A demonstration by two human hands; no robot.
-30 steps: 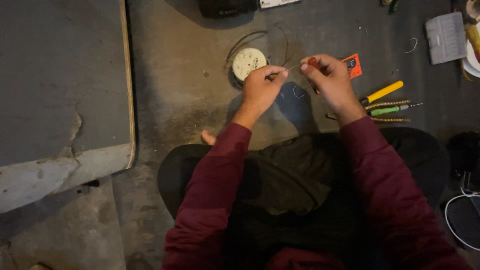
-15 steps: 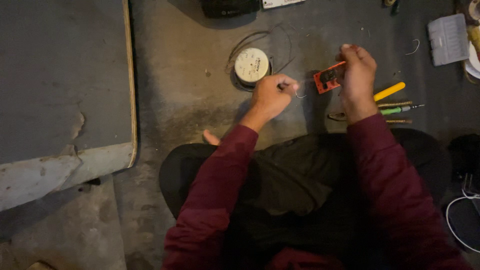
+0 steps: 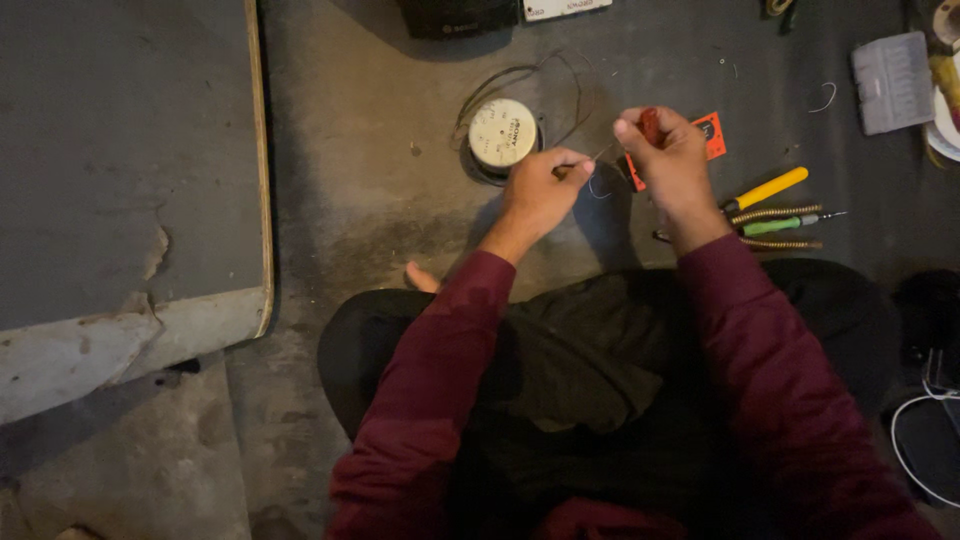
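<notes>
Both arms are covered by long dark maroon sleeves of soft knit cloth that end at the wrists, leaving the left hand and right hand bare. Below the sleeves, loose black trousers cover the crossed legs, creased at the lap.

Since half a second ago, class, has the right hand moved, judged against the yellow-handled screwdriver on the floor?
Yes. The right hand has moved left, away from the yellow-handled screwdriver and closer to the left hand.
</notes>
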